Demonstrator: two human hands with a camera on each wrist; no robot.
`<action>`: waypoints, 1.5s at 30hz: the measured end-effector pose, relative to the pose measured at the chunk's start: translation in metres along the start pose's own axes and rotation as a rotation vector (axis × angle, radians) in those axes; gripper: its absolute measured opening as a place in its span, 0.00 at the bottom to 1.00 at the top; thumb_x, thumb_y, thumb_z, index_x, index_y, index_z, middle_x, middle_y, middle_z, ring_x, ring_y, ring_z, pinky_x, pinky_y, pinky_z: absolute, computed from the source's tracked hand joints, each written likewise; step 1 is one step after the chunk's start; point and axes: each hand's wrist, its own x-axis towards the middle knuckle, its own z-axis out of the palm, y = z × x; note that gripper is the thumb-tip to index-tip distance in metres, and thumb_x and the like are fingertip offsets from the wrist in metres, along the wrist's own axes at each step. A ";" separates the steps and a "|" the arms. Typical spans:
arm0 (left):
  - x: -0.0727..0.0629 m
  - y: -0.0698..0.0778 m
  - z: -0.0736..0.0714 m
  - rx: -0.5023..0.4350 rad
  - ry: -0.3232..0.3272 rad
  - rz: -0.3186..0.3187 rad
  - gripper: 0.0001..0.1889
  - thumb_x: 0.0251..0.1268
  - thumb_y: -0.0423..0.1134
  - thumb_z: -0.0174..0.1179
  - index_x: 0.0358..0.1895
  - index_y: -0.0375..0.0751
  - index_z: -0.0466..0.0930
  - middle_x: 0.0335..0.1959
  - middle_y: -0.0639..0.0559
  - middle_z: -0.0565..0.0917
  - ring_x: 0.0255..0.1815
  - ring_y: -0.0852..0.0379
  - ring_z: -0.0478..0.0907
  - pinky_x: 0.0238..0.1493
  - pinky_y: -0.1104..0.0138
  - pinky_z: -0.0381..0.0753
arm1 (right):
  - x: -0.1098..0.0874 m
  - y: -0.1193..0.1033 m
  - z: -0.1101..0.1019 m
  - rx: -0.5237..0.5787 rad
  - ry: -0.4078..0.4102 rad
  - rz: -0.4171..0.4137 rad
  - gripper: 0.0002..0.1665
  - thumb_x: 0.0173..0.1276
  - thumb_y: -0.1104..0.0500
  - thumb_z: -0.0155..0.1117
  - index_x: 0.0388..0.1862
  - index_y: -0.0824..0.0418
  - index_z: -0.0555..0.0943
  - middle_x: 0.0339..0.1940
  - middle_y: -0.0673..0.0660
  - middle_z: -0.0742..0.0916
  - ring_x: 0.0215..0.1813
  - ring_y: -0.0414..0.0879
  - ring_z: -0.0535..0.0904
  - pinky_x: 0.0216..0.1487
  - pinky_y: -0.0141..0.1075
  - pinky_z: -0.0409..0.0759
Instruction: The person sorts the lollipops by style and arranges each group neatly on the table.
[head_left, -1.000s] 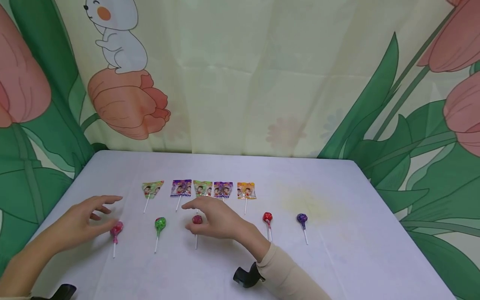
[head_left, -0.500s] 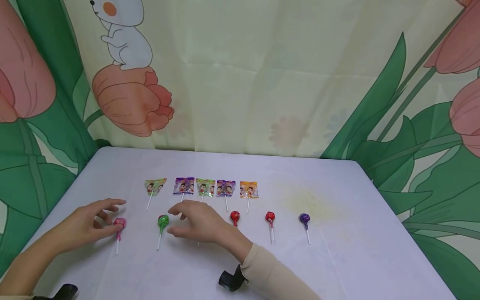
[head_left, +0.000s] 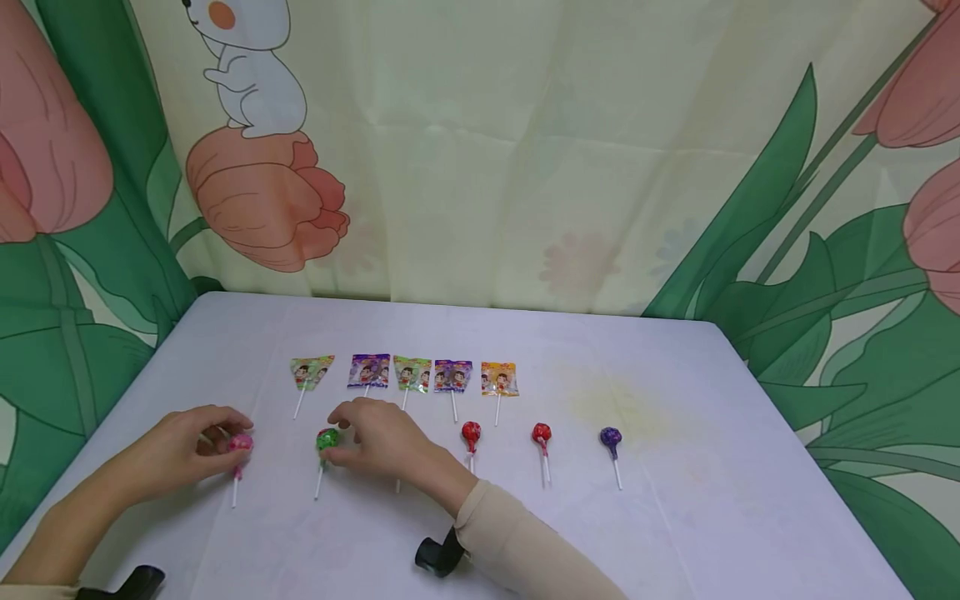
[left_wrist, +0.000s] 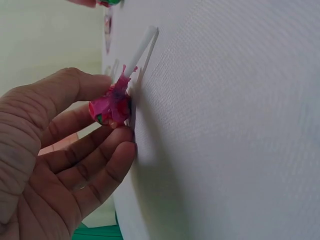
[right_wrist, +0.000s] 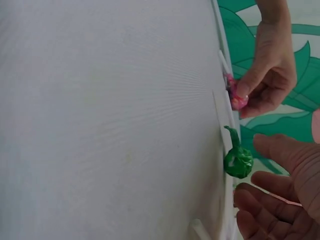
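My left hand (head_left: 176, 454) pinches the pink-wrapped head of a lollipop (head_left: 241, 443) between thumb and fingers. In the left wrist view the thumb lies along the pink wrapper (left_wrist: 111, 106), and its white stick (left_wrist: 142, 49) slants down to the cloth. To the right, my right hand (head_left: 386, 440) reaches round a green lollipop (head_left: 326, 438), thumb and fingers spread. The right wrist view has gaps between those fingers (right_wrist: 272, 187) and the green wrapper (right_wrist: 238, 162). Beneath the right hand, another lollipop shows only its stick (head_left: 398, 486); its head is hidden.
Farther right lie two red lollipops, one partly behind the right forearm (head_left: 471, 433) and one beside it (head_left: 542, 433), then a purple lollipop (head_left: 611, 437). Several flat-bagged lollipops (head_left: 369, 372) form a row behind. All lie on a white-covered table (head_left: 712, 517) before a printed curtain (head_left: 465, 167).
My right hand has moved left, from over another lollipop to the green one, uncovering a red lollipop. My left fingers have drawn in around the pink lollipop. The view has shifted slightly.
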 end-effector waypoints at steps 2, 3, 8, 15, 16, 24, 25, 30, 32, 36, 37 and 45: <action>0.000 0.000 0.001 0.009 0.007 0.005 0.14 0.53 0.34 0.77 0.41 0.37 0.84 0.32 0.60 0.81 0.31 0.73 0.73 0.33 0.70 0.81 | 0.002 0.001 0.003 -0.002 0.000 -0.002 0.21 0.70 0.48 0.71 0.57 0.56 0.84 0.47 0.48 0.89 0.41 0.31 0.79 0.40 0.20 0.72; 0.000 0.000 0.001 0.011 0.010 0.007 0.13 0.53 0.33 0.77 0.40 0.38 0.84 0.31 0.61 0.81 0.31 0.73 0.73 0.33 0.70 0.81 | 0.002 0.001 0.004 -0.002 0.000 -0.004 0.20 0.70 0.49 0.71 0.56 0.56 0.85 0.47 0.47 0.88 0.42 0.31 0.79 0.41 0.20 0.72; 0.003 0.002 0.002 0.022 0.033 0.025 0.12 0.52 0.34 0.78 0.38 0.40 0.85 0.30 0.62 0.79 0.30 0.72 0.71 0.33 0.71 0.81 | 0.005 0.002 0.009 -0.024 0.004 -0.012 0.18 0.71 0.49 0.70 0.55 0.55 0.85 0.44 0.46 0.88 0.40 0.30 0.77 0.40 0.19 0.71; 0.019 0.015 0.002 0.007 0.024 0.077 0.13 0.52 0.33 0.78 0.40 0.40 0.85 0.31 0.62 0.79 0.31 0.71 0.72 0.35 0.70 0.82 | 0.006 0.003 0.013 -0.033 0.031 0.003 0.16 0.71 0.49 0.70 0.53 0.55 0.86 0.43 0.46 0.88 0.40 0.30 0.79 0.41 0.19 0.73; 0.022 0.018 0.002 0.003 0.016 0.087 0.13 0.52 0.33 0.78 0.40 0.40 0.85 0.32 0.62 0.80 0.32 0.71 0.73 0.35 0.70 0.82 | 0.007 0.003 0.013 -0.029 0.034 0.003 0.16 0.71 0.49 0.70 0.52 0.56 0.86 0.42 0.46 0.88 0.40 0.30 0.79 0.41 0.19 0.73; 0.040 0.030 0.008 -0.030 -0.090 0.073 0.14 0.55 0.36 0.77 0.42 0.39 0.84 0.34 0.60 0.81 0.33 0.66 0.75 0.36 0.70 0.82 | 0.010 0.001 0.015 -0.005 0.028 0.005 0.16 0.72 0.49 0.69 0.51 0.57 0.87 0.39 0.45 0.88 0.37 0.29 0.77 0.39 0.19 0.72; 0.041 0.030 0.009 -0.031 -0.102 0.066 0.14 0.55 0.36 0.77 0.42 0.38 0.84 0.34 0.59 0.81 0.33 0.65 0.75 0.36 0.71 0.81 | 0.010 0.001 0.015 -0.007 0.027 0.005 0.16 0.72 0.49 0.69 0.51 0.57 0.87 0.38 0.45 0.88 0.36 0.29 0.77 0.38 0.19 0.72; 0.046 0.032 0.012 -0.034 -0.127 0.046 0.13 0.56 0.36 0.76 0.43 0.38 0.84 0.34 0.59 0.81 0.34 0.64 0.75 0.36 0.70 0.81 | 0.011 0.002 0.015 -0.019 0.029 0.005 0.15 0.71 0.49 0.69 0.50 0.56 0.87 0.37 0.45 0.88 0.36 0.29 0.77 0.38 0.19 0.72; 0.045 0.032 0.013 -0.035 -0.126 0.044 0.13 0.57 0.36 0.76 0.42 0.38 0.84 0.34 0.59 0.81 0.33 0.64 0.75 0.36 0.70 0.81 | 0.011 0.002 0.015 -0.014 0.027 0.005 0.15 0.71 0.49 0.70 0.50 0.56 0.87 0.37 0.44 0.88 0.36 0.29 0.77 0.39 0.19 0.71; 0.044 0.031 0.014 -0.040 -0.113 0.048 0.13 0.56 0.36 0.76 0.41 0.39 0.84 0.33 0.59 0.81 0.33 0.65 0.74 0.35 0.70 0.81 | 0.011 0.003 0.015 0.030 0.024 0.007 0.14 0.70 0.50 0.71 0.49 0.56 0.87 0.36 0.44 0.87 0.36 0.29 0.76 0.39 0.19 0.71; 0.044 0.031 0.014 -0.039 -0.109 0.051 0.12 0.56 0.35 0.76 0.41 0.39 0.84 0.33 0.59 0.81 0.32 0.65 0.74 0.35 0.70 0.81 | 0.011 0.003 0.015 0.046 0.024 0.008 0.14 0.69 0.51 0.71 0.49 0.56 0.87 0.36 0.44 0.87 0.36 0.29 0.76 0.39 0.19 0.71; 0.045 0.033 0.015 -0.022 -0.103 0.046 0.12 0.55 0.35 0.76 0.41 0.39 0.84 0.32 0.59 0.80 0.33 0.63 0.74 0.35 0.71 0.81 | 0.011 0.008 0.013 0.163 0.027 0.009 0.12 0.66 0.56 0.72 0.47 0.57 0.87 0.34 0.44 0.86 0.35 0.30 0.76 0.38 0.19 0.71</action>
